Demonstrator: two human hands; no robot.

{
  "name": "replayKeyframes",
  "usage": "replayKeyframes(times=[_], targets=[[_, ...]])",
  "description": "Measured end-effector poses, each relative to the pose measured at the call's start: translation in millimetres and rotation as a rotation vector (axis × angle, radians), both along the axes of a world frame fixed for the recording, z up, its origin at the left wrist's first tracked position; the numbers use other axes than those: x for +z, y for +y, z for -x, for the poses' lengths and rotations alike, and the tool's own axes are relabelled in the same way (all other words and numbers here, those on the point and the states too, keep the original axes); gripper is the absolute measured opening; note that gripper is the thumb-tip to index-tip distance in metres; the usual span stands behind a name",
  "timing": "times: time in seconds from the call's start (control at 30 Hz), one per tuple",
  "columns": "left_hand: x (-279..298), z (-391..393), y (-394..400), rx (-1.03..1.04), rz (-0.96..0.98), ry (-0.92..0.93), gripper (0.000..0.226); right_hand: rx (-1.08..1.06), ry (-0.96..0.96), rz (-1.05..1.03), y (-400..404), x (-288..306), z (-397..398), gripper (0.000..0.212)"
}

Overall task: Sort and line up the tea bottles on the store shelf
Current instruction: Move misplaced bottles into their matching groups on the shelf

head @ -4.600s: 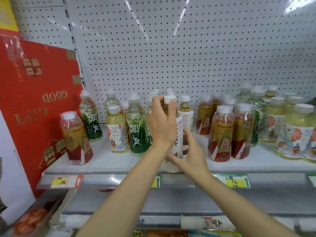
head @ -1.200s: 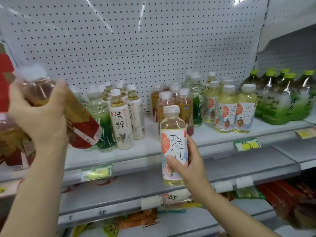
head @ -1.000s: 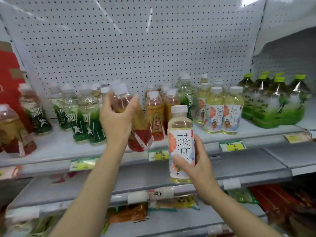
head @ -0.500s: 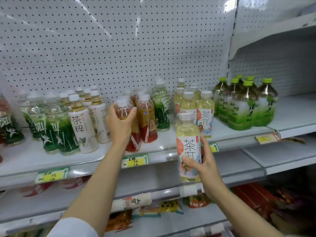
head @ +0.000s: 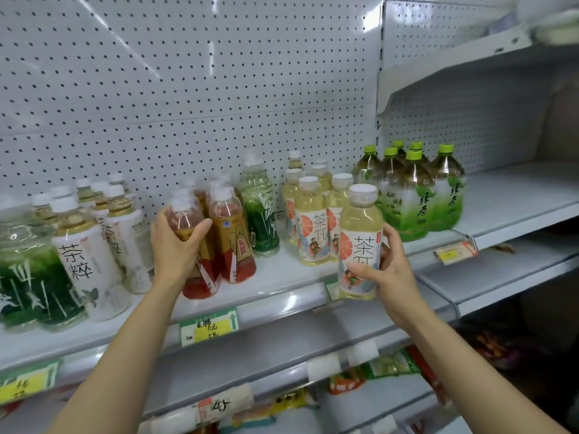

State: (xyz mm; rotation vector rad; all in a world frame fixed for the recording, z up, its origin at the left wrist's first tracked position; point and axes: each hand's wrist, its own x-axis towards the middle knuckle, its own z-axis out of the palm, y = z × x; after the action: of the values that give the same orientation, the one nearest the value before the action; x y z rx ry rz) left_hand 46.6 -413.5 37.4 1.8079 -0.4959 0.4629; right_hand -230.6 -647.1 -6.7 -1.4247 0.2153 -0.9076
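Head view, obs. 1 —
A: Left hand (head: 175, 249) grips the red-labelled tea bottle (head: 195, 252), fingers wrapped round its upper body; the base rests on the shelf (head: 282, 277), just beside a matching red-labelled bottle (head: 232, 239).
B: Right hand?
A: Right hand (head: 387, 270) holds the pale grapefruit-label bottle (head: 360, 242) upright, in front of the shelf edge, off the shelf board.
B: Neighbours?
A: Same grapefruit-label bottles (head: 311, 220) stand behind it on the shelf. One green bamboo-label bottle (head: 260, 211) sits between the red group and those. White-label bottles (head: 91, 255) stand left of the left hand; green-capped bottles (head: 416, 195) at right.
B: Price tag?
A: Green-yellow tag (head: 208, 325) on the rail below.
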Motion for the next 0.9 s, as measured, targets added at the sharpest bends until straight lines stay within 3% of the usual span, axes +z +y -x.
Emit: replayKeyframes(times=[0.1, 0.2, 0.27, 0.33, 0.4, 0.5, 0.67, 0.9], targets=[[3.3, 15.9, -1.6, 0.112, 0.068, -0.029, 0.096, 0.015, 0.004, 0.010, -22.7, 8.2, -0.1, 0.100], [11.0, 71.0, -24.1, 0.247, 0.174, -0.377, 0.077, 0.030, 0.002, 0.019, -38.6, 11.3, -2.2, 0.094], [10.7, 103.0, -60.2, 0.130, 0.067, -0.539, 0.070, 0.048, 0.014, 0.007, -49.0, 12.7, -6.2, 0.094], [5.9, 119.4, -103.7, -0.041, -0.119, -0.442, 0.077, 0.075, 0.028, -0.002, -58.4, 13.7, -11.5, 0.095], [-5.8, 123.4, -142.6, -0.197, -0.260, -0.192, 0.094, 0.102, 0.044, 0.007, -64.8, 13.5, -17.5, 0.100], [-25.7, 110.1, -173.7, -0.311, -0.260, 0.030, 0.105, 0.120, 0.040, 0.032, -69.2, 11.2, -27.9, 0.093], [-37.2, 95.2, -184.1, -0.245, -0.187, 0.067, 0.077, 0.169, 0.038, 0.037, -78.9, 7.8, -49.3, 0.083], [-44.3, 83.2, -192.9, -0.202, -0.189, 0.052, 0.077, 0.193, 0.133, 0.118, -101.1, 8.1, -78.6, 0.081]])
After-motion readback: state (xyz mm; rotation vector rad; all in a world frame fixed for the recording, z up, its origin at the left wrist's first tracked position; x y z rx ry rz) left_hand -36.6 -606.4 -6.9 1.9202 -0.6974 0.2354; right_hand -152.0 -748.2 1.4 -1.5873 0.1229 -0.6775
